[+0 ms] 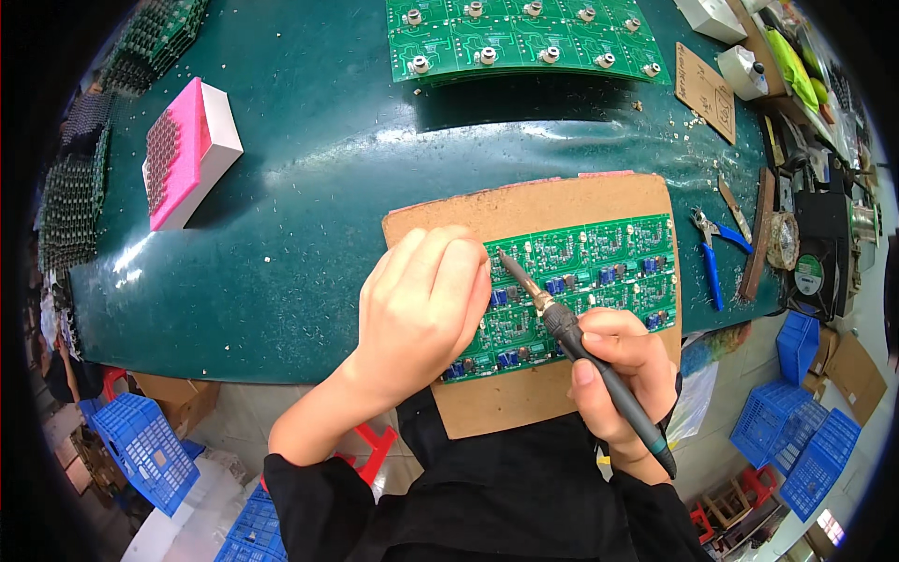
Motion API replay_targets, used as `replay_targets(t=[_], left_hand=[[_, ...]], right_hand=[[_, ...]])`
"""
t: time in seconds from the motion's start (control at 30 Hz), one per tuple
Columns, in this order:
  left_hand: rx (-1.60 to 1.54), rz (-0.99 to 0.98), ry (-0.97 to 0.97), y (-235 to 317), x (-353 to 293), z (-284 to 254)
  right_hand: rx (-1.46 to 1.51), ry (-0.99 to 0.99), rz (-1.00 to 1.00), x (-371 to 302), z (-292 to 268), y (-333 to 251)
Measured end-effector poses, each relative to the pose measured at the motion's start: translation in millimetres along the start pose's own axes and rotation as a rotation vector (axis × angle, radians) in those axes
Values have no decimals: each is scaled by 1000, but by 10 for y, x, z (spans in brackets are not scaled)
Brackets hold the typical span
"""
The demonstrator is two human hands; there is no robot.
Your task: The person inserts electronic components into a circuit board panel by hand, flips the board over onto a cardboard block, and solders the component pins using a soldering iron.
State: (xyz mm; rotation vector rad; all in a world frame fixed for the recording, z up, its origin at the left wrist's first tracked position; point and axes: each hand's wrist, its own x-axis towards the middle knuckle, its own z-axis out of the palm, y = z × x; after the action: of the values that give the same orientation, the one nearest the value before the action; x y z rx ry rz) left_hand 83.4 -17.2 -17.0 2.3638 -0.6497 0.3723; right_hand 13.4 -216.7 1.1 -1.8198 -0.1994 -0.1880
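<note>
My right hand grips a soldering iron by its dark handle. The iron slants up and left, its tip at the upper left part of a green circuit board panel carrying blue and white components. Whether the tip touches the panel I cannot tell. My left hand is closed over the panel's left edge, its fingertips beside the iron's tip; anything pinched there is hidden behind the fingers. Under the panel lies a brown board, whose near edge sticks out past the table's edge above my lap.
Another green panel with metal round parts lies at the far side. On the left are a white box with pink foam and stacked boards. Blue-handled cutters, tweezers and a black machine stand right. Blue crates flank the table.
</note>
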Motion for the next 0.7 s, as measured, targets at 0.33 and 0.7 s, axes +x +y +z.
replay_targets(t=[0.33,0.7], left_hand=[[32,11,-41,34,12,9],[61,15,-44,65,17,-4]], right_hand=[[-45,-74,15,72,-4,-81],[40,-48,34,84,-78,-34]])
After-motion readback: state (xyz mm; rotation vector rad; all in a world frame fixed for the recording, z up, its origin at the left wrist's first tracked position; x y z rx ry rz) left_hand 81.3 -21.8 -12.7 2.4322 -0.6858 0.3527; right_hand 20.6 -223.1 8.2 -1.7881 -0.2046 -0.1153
